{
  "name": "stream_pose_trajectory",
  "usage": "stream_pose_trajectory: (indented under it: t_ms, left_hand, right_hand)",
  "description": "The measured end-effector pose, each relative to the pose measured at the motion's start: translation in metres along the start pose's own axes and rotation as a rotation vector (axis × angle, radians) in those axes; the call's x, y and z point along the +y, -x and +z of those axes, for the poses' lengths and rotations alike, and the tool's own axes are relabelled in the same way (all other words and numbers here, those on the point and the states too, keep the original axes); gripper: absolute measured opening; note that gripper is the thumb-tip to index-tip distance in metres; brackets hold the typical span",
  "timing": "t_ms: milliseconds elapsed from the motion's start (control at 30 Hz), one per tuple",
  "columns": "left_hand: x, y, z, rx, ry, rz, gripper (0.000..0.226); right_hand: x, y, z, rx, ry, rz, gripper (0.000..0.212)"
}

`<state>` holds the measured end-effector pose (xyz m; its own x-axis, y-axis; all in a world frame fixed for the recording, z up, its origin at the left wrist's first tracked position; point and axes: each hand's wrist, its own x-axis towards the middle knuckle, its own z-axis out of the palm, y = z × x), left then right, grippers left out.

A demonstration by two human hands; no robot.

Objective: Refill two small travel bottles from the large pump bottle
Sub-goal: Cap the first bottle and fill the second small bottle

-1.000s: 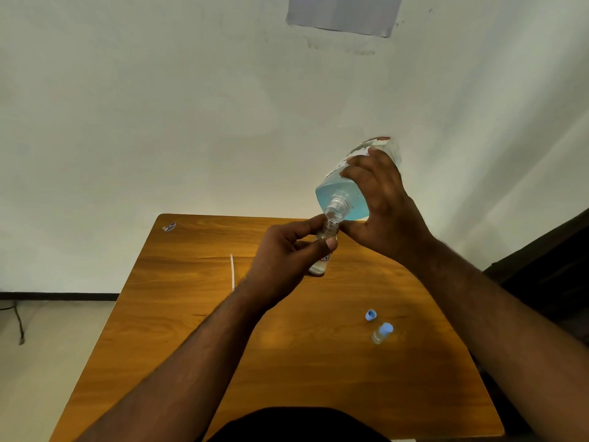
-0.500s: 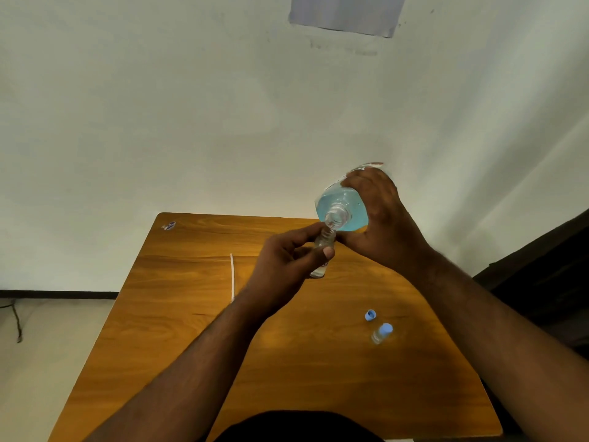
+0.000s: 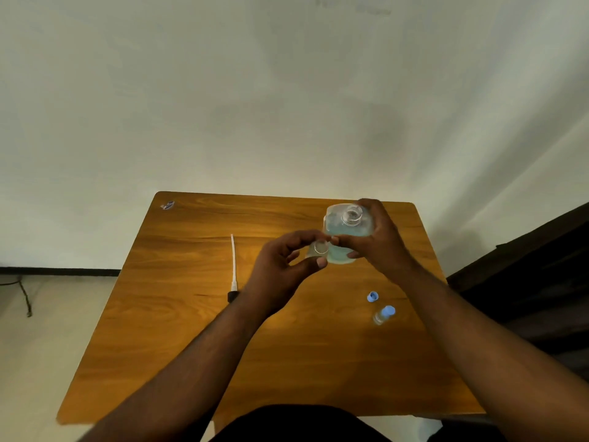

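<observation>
My right hand (image 3: 381,242) grips the large clear bottle (image 3: 345,232) of blue liquid, now upright with its open neck up and no pump on it. My left hand (image 3: 283,266) pinches a small open travel bottle (image 3: 318,250) between thumb and fingers, right beside the large bottle. A second small bottle (image 3: 383,315) with a blue cap lies on the wooden table (image 3: 191,314) at the right. A loose blue cap (image 3: 372,296) lies just above it.
The pump's white tube with a dark head (image 3: 233,269) lies on the table to the left of my hands. A small sticker (image 3: 167,205) marks the far left corner. A pale wall rises behind the table; dark furniture (image 3: 526,282) stands at the right.
The large bottle was tilted with its neck down over the small bottle; it has swung back upright and lower over the table. The small bottle has come away from its neck.
</observation>
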<state>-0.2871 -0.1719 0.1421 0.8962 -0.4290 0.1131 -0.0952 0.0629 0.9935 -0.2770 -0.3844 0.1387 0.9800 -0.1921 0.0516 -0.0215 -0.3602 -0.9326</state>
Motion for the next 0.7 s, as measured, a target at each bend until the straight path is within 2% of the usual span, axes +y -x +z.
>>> stream_pose_trajectory:
  t_ms: [133, 233, 433, 600, 700]
  left_hand:
    - [-0.018, 0.003, -0.002, -0.012, 0.108, -0.066, 0.03]
    - [-0.033, 0.003, -0.001, -0.003, 0.106, -0.144, 0.03]
    - [-0.057, 0.0, 0.009, 0.039, 0.089, -0.232, 0.033]
    - [-0.071, -0.001, 0.018, 0.078, 0.056, -0.258, 0.034]
    - [-0.076, -0.002, 0.023, 0.079, 0.055, -0.262, 0.034]
  right_hand:
    - [0.039, -0.001, 0.018, -0.047, -0.062, 0.146, 0.074]
    - [0.06, -0.005, 0.03, -0.092, -0.065, 0.212, 0.079]
    - [0.094, -0.011, 0.048, -0.169, -0.063, 0.261, 0.082]
    - [0.117, -0.009, 0.053, -0.204, -0.156, 0.347, 0.069]
    - [0.119, -0.009, 0.056, -0.197, -0.16, 0.35, 0.072]
